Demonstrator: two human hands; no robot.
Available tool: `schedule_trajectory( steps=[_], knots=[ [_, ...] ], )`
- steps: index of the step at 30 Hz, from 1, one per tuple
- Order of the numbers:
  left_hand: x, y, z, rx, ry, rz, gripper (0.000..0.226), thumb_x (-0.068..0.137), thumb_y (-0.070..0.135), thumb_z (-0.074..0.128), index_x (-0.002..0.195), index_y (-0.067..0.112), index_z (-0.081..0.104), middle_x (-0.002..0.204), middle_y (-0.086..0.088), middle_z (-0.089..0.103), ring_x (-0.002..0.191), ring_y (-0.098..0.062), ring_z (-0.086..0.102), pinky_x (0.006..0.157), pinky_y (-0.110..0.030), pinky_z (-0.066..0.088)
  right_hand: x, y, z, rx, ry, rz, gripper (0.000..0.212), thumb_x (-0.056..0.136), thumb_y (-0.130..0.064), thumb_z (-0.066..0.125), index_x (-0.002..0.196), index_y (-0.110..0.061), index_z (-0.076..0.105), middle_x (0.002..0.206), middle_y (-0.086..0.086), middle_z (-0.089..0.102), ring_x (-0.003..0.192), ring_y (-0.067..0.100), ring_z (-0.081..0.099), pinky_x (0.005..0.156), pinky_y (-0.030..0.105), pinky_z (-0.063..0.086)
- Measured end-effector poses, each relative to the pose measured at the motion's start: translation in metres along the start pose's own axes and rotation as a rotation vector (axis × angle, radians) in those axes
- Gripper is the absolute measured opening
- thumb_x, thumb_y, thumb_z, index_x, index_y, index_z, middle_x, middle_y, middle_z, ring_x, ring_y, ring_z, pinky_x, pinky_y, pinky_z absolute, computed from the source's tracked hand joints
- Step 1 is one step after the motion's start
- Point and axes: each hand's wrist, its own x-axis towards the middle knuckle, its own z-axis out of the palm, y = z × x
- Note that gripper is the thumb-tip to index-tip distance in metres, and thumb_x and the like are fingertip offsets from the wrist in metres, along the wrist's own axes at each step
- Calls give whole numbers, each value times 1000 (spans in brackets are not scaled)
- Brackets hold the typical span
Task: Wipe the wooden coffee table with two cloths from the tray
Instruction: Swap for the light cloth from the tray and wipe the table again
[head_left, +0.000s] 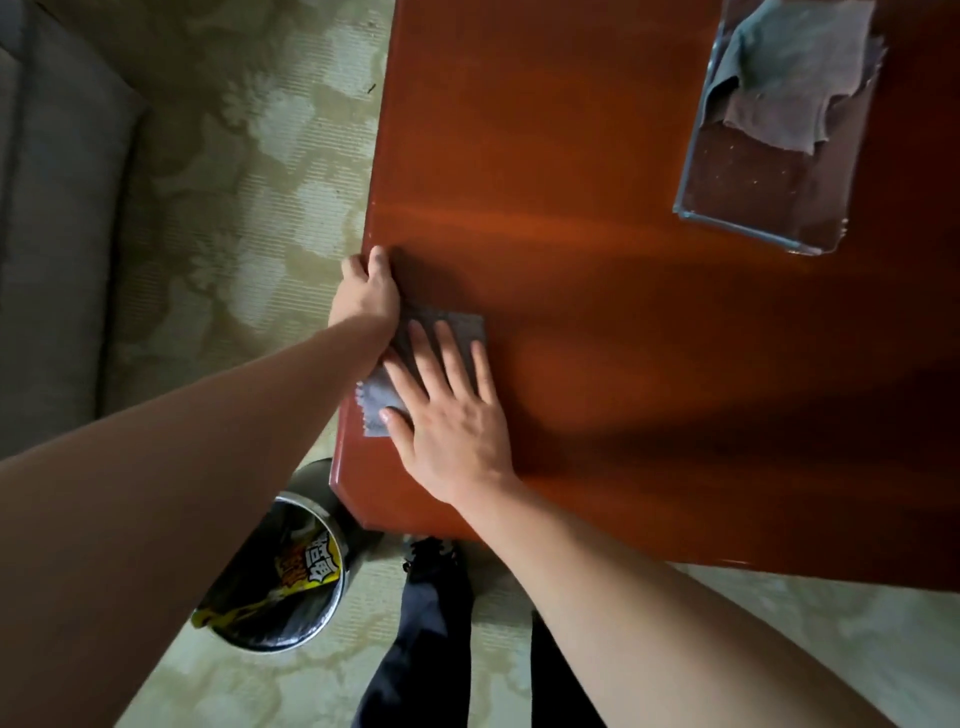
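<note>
The reddish wooden coffee table (597, 171) fills the upper right of the head view. A grey cloth (382, 392) lies flat near the table's left edge. My right hand (449, 415) presses down on the cloth with fingers spread. My left hand (369, 286) grips the table's left edge just beyond the cloth, thumb on top. A clear tray (758, 228) sits at the table's far right, with two crumpled cloths in it: a teal one (769, 57) and a brownish one (779, 114).
A black waste bin (291, 566) with a yellow-and-black wrapper stands on the patterned carpet (234, 171) below the table's near left corner. A grey sofa (47, 234) runs along the left. My dark-trousered legs (426, 634) show at the bottom.
</note>
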Motion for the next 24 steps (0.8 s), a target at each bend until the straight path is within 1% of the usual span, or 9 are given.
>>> schedule_trajectory(
  steps=[3,7,11,13,15,17,20,22,24],
  knots=[
    [-10,-2,14,126,116,46,58,107,55,24,137,8,41,145,-23,51,131,-43,50,108,-48,34,-37,40,2,-31,-6,73,67,106,-58,33,166,-30,24,176,5,12,163,31,5,129,57,8],
    [-16,-14,15,210,177,83,60,105,62,24,130,11,43,139,-17,55,125,-44,54,101,-49,38,-82,88,3,-99,-13,182,69,108,-59,30,168,-26,18,176,5,8,163,30,4,129,58,10],
    [-28,-31,14,227,218,152,58,103,65,27,127,15,44,140,-10,56,120,-42,57,95,-49,40,-122,82,10,-115,-39,304,72,109,-58,27,168,-19,16,175,14,5,163,34,3,129,59,9],
    [-31,-34,13,216,211,169,59,103,65,28,131,16,44,142,-8,55,121,-41,57,96,-49,41,-135,60,17,-88,-57,255,72,108,-57,30,168,-18,16,175,17,3,162,36,1,129,60,11],
    [-30,-34,12,203,197,162,60,103,65,28,136,16,43,144,-8,54,123,-40,56,98,-48,41,-134,31,25,-60,-67,143,72,108,-56,33,168,-21,17,175,16,3,162,37,0,129,62,12],
    [-28,-37,11,191,174,150,61,103,65,29,137,16,42,145,-8,53,125,-39,55,98,-48,40,-121,0,32,-40,-80,48,73,107,-57,35,168,-22,15,175,15,2,162,38,-2,129,62,9],
    [-25,-39,10,163,131,143,61,104,63,30,137,14,42,142,-16,55,126,-41,54,100,-48,40,-98,-38,38,-42,-87,-65,77,105,-58,40,168,-23,14,176,15,0,162,38,-4,129,62,9],
    [-24,-40,9,163,118,132,61,105,60,32,138,10,42,142,-20,53,129,-41,52,104,-47,38,-89,-50,40,-36,-88,-121,77,105,-57,41,168,-25,11,176,13,-3,162,36,-7,129,61,8],
    [-26,-40,13,192,140,137,63,105,58,34,145,9,38,147,-21,47,134,-41,47,109,-49,35,-88,-45,41,-15,-66,-137,76,105,-56,41,168,-27,11,177,9,-2,162,32,-8,130,58,5]
  ],
)
